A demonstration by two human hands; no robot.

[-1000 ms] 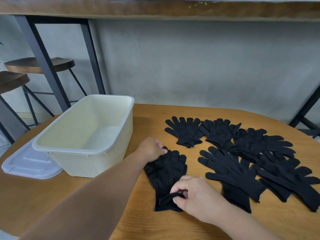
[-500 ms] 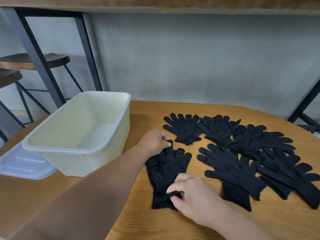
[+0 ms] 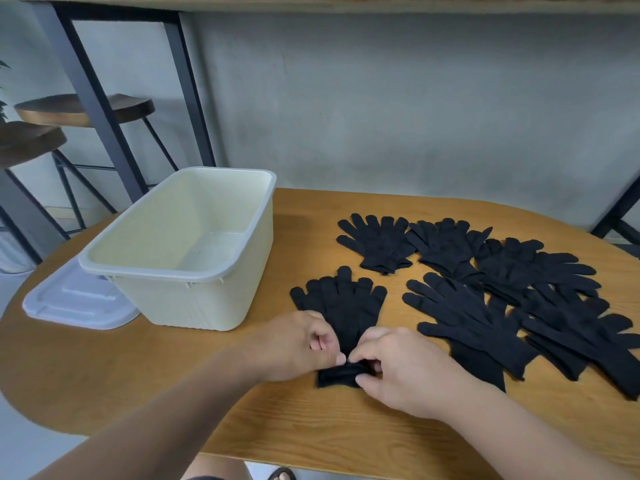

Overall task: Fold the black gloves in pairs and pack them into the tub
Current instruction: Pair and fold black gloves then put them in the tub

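A stacked pair of black gloves [image 3: 341,303] lies flat on the wooden table [image 3: 104,368], fingers pointing away from me. My left hand [image 3: 294,344] and my right hand [image 3: 398,368] meet at its cuff end and both pinch the cuff, which is rolled up between them. The cream tub [image 3: 194,251] stands open to the left of the pair, with nothing inside. Several more black gloves [image 3: 485,289] lie spread out to the right, some overlapping.
A white lid [image 3: 72,299] lies flat at the tub's left side. Two round stools [image 3: 83,109] and dark metal frame legs stand beyond the table's left edge. A grey wall runs behind the table. The near table edge curves just under my forearms.
My left hand has moved from the glove fingertips down to the cuff, joining my right hand there. The cuff is now rolled up between both hands.
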